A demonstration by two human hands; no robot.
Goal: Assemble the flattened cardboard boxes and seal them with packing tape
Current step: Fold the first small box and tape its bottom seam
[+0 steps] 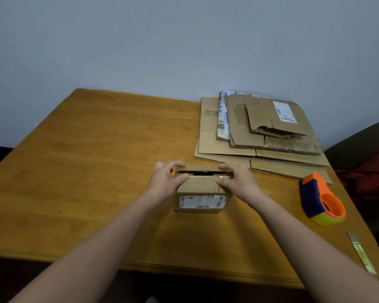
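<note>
A small cardboard box (pixel 202 189) with a white shipping label on its near side stands on the wooden table (pixel 96 160). My left hand (pixel 165 180) grips its left top edge, thumb on the near flap and fingers over the far flap. My right hand (pixel 236 179) grips the right top edge the same way. The two top flaps are pressed almost together, with a narrow dark gap between them. An orange and blue tape dispenser (pixel 321 199) with yellow tape lies to the right of the box, apart from both hands.
A stack of flattened cardboard boxes (pixel 260 132) lies at the table's back right, just behind the small box. A thin strip (pixel 361 252) lies near the table's right edge. A dark chair (pixel 363 149) stands to the right. A grey wall is behind.
</note>
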